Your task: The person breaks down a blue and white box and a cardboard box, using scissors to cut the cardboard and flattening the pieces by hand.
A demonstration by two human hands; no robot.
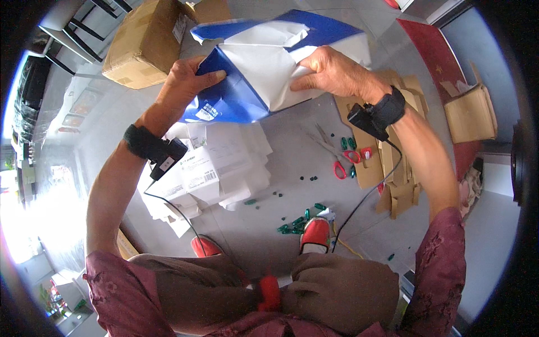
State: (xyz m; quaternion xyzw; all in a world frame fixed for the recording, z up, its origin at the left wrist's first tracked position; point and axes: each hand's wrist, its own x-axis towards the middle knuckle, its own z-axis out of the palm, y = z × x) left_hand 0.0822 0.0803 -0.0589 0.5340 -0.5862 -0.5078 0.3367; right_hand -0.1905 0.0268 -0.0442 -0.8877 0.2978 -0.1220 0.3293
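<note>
Up in front of me is a blue and white paperboard carton [242,84], partly torn and opened out. My left hand [190,84] pinches its blue left side, with the thumb lying over the front. On the white panel further right, my right hand [336,73] grips an edge between thumb and fingers. Both hands are closed on the carton, and some fingertips are hidden behind it. Below it on the floor lies a pile of flattened white cartons [216,163].
Red-handled scissors [339,169] lie on the floor near small green bottles [292,227] by my right shoe. Flattened brown cardboard [401,185] lies to the right. A large brown box [141,48] stands far left; an open box [471,115] sits by a red mat [429,50].
</note>
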